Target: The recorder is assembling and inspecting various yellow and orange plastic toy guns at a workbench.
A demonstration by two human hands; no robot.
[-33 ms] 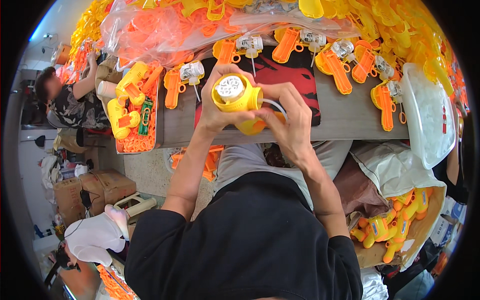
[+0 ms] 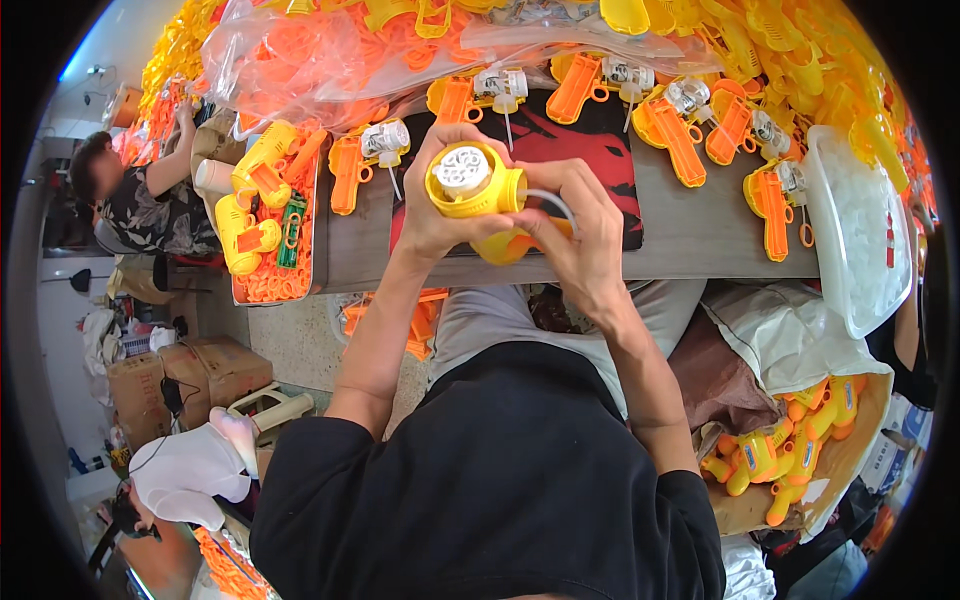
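A yellow toy bubble gun [image 2: 500,243] is held up above the table's near edge. Its round white front, full of small holes, faces up. My left hand [image 2: 428,215] wraps round the barrel from the left. On the other side my right hand [image 2: 585,235] pinches at the short side neck, where a clear tube [image 2: 551,200] bends out toward the palm. Part of the gun's body is hidden behind the fingers. Beyond my hands, on the table, lie several open orange-and-yellow gun halves [image 2: 457,100] with clear mechanisms and thin tubes attached.
A black-and-red mat [image 2: 590,165] lies on the grey table [image 2: 700,240]. At left stands a box of orange rings [image 2: 275,290] with yellow gun bodies; at right, a white plastic tub [image 2: 850,230]. A sack of finished-looking guns [image 2: 790,450] sits lower right. Two people [image 2: 150,195] are at left.
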